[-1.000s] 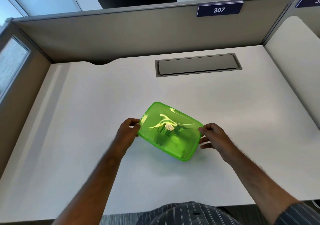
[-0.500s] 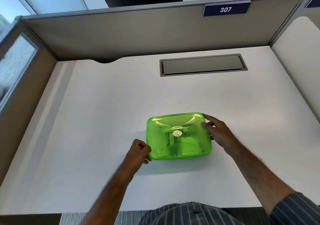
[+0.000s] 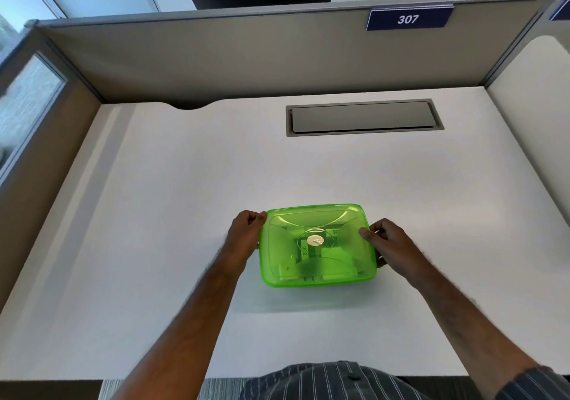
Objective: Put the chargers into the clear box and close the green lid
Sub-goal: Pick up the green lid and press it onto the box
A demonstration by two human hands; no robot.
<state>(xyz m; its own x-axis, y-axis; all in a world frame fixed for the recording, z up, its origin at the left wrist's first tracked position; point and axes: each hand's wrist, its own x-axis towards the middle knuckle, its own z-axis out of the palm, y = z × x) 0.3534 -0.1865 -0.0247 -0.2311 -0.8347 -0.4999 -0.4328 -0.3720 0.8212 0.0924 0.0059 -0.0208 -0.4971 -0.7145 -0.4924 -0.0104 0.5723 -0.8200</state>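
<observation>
The green see-through lid sits on top of the clear box in the middle of the white desk, covering it fully. Through the lid I make out chargers as pale blocks and dark shapes inside. My left hand grips the lid's left edge near the far corner. At the lid's right edge, my right hand holds on with its thumb on top. The box walls are hidden beneath the lid.
A grey cable hatch is set into the desk at the back. Beige partition walls close the desk at the back and both sides, with a sign reading 307. The desk's front edge lies just before my body.
The lidded box turned from a slanted pose to square with the desk. My left hand moved from the near-left corner up to the far-left edge; my right hand shifted to the right edge.
</observation>
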